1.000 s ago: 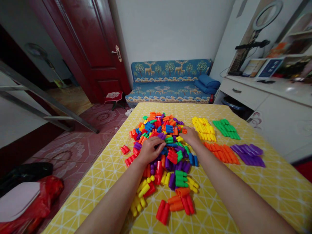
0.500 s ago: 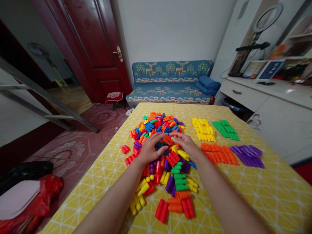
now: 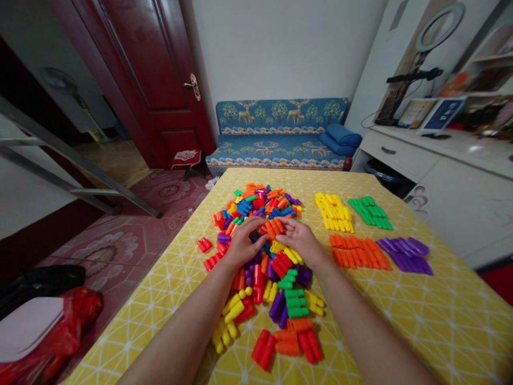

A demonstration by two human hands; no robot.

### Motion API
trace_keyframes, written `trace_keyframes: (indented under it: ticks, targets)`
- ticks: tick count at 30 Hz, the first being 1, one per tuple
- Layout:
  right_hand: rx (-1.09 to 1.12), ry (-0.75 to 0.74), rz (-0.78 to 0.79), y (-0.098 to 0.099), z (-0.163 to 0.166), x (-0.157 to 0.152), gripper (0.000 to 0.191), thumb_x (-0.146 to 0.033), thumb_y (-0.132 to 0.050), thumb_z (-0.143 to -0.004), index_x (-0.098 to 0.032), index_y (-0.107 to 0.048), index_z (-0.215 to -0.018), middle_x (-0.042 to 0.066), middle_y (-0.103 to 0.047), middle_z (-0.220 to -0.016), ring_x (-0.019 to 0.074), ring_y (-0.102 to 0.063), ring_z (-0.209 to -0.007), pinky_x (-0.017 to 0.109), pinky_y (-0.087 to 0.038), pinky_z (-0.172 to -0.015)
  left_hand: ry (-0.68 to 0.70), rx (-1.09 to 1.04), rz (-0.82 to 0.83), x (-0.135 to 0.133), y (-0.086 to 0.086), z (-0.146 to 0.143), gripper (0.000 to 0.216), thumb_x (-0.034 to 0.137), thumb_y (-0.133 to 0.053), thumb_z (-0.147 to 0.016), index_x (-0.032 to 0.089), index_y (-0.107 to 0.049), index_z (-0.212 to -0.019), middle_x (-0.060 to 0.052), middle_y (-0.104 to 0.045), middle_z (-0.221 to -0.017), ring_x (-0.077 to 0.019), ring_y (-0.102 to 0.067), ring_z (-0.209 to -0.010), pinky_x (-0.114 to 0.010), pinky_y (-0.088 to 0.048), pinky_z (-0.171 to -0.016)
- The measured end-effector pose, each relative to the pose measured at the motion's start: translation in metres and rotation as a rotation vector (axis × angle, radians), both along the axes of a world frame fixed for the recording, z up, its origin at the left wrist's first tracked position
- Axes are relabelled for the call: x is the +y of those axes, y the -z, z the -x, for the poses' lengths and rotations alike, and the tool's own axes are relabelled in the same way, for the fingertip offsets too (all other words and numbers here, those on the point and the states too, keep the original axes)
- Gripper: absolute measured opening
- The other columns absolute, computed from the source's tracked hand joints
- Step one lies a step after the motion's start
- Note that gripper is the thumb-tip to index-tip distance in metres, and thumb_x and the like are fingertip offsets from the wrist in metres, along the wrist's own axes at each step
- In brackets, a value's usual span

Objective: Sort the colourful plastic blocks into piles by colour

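A heap of mixed coloured plastic blocks (image 3: 260,214) lies in the middle of the yellow patterned table (image 3: 420,321). Over the heap, my left hand (image 3: 242,246) and my right hand (image 3: 300,241) meet, and both pinch an orange block piece (image 3: 273,228) between their fingertips. Loose red, yellow, green and purple blocks (image 3: 288,305) lie scattered under my forearms. To the right sit sorted groups: yellow blocks (image 3: 334,213), green blocks (image 3: 371,212), orange blocks (image 3: 358,258) and purple blocks (image 3: 406,254).
A few red blocks (image 3: 205,245) lie near the table's left edge. A blue patterned sofa (image 3: 280,133) and a dark red door (image 3: 160,80) stand beyond the table. White cabinets (image 3: 441,176) run along the right. A red bag (image 3: 60,331) lies on the floor at left.
My right hand has drawn back from the far right of the heap to the middle. Both hands have come together on an orange piece held above the heap.
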State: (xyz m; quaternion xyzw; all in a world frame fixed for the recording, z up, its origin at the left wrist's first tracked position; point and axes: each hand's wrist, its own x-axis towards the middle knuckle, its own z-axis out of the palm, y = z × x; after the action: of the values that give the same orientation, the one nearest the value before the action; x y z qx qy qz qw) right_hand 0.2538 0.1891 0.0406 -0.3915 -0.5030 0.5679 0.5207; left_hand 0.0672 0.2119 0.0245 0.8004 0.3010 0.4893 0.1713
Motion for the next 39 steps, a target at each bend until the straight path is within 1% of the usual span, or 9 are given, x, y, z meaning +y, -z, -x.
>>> trace_keyframes:
  ticks: [4,13,21,24,27,29,32,34,39]
  targets:
    - [-0.055,0.042,-0.052,0.002,0.002,0.001,0.048,-0.030,-0.078,-0.063,-0.022,-0.065,-0.108,0.006,-0.072,-0.108,0.0238,-0.067,-0.103,0.042,-0.052,-0.094,-0.025,-0.012,-0.004,0.001,0.003,0.000,0.026,0.030,-0.066,-0.084,0.018,-0.064,-0.107,-0.011,-0.066,-0.105,-0.0223,-0.064,-0.098,-0.036,-0.055,-0.081]
    - [-0.246,0.122,-0.180,-0.004,0.001,-0.001,0.045,-0.023,-0.068,-0.068,-0.023,-0.064,-0.112,0.005,-0.071,-0.106,0.0210,-0.066,-0.099,0.036,-0.053,-0.084,-0.033,-0.016,-0.037,0.001,-0.001,-0.002,0.020,0.030,-0.068,-0.082,0.018,-0.066,-0.098,-0.010,-0.066,-0.100,-0.0213,-0.063,-0.096,-0.036,-0.054,-0.082]
    - [-0.193,0.189,-0.165,-0.009,0.000,-0.004,0.027,-0.032,-0.071,-0.070,-0.019,-0.066,-0.093,0.005,-0.071,-0.093,0.0193,-0.066,-0.085,0.033,-0.053,-0.079,-0.012,-0.011,-0.037,-0.001,-0.004,-0.002,0.020,0.026,-0.067,-0.083,0.018,-0.067,-0.101,-0.010,-0.065,-0.101,-0.0206,-0.063,-0.095,-0.035,-0.054,-0.083]
    - [-0.187,0.269,-0.167,-0.016,-0.019,-0.008,0.032,-0.039,-0.071,-0.072,-0.019,-0.067,-0.096,0.005,-0.072,-0.094,0.0190,-0.066,-0.084,0.030,-0.052,-0.070,-0.007,-0.009,-0.025,-0.001,-0.004,-0.001,0.022,0.025,-0.068,-0.083,0.019,-0.067,-0.104,-0.009,-0.065,-0.102,-0.0200,-0.063,-0.096,-0.034,-0.053,-0.085]
    - [-0.272,0.363,-0.148,-0.026,-0.053,-0.015,0.039,-0.047,-0.070,-0.072,-0.020,-0.068,-0.100,0.006,-0.072,-0.095,0.0183,-0.065,-0.080,0.026,-0.049,-0.059,-0.003,-0.014,-0.032,-0.001,-0.003,-0.001,0.023,0.023,-0.068,-0.082,0.019,-0.067,-0.105,-0.008,-0.065,-0.103,-0.0199,-0.062,-0.097,-0.034,-0.053,-0.085]
    - [-0.385,0.309,-0.114,-0.031,-0.077,-0.023,0.041,-0.051,-0.070,-0.072,-0.019,-0.070,-0.099,0.006,-0.072,-0.096,0.0187,-0.066,-0.081,0.026,-0.050,-0.062,-0.005,-0.015,-0.034,0.000,-0.002,-0.001,0.024,0.023,-0.068,-0.082,0.019,-0.067,-0.106,-0.008,-0.065,-0.104,-0.0201,-0.062,-0.097,-0.034,-0.053,-0.086]
    - [-0.574,0.115,-0.026,-0.032,-0.107,-0.034,0.040,-0.050,-0.074,-0.070,-0.017,-0.071,-0.091,0.007,-0.073,-0.091,0.0206,-0.067,-0.082,0.030,-0.053,-0.069,-0.003,-0.015,-0.035,0.000,-0.002,-0.001,0.024,0.023,-0.068,-0.082,0.019,-0.067,-0.106,-0.009,-0.065,-0.104,-0.0203,-0.062,-0.098,-0.034,-0.053,-0.086]
    - [-0.640,0.081,0.023,-0.030,-0.119,-0.037,0.040,-0.049,-0.077,-0.066,-0.016,-0.071,-0.087,0.007,-0.073,-0.087,0.0213,-0.068,-0.080,0.031,-0.055,-0.069,0.001,-0.016,-0.038,0.000,-0.003,-0.001,0.025,0.023,-0.068,-0.082,0.019,-0.068,-0.106,-0.009,-0.066,-0.104,-0.0204,-0.063,-0.099,-0.034,-0.053,-0.086]
    - [-0.546,0.437,0.104,-0.024,-0.137,-0.030,0.038,-0.042,-0.078,-0.062,-0.018,-0.068,-0.090,0.004,-0.068,-0.079,0.0167,-0.066,-0.066,0.025,-0.054,-0.051,-0.006,-0.006,-0.034,-0.001,-0.003,-0.001,0.024,0.023,-0.067,-0.083,0.020,-0.068,-0.106,-0.009,-0.066,-0.104,-0.0205,-0.063,-0.098,-0.035,-0.053,-0.086]
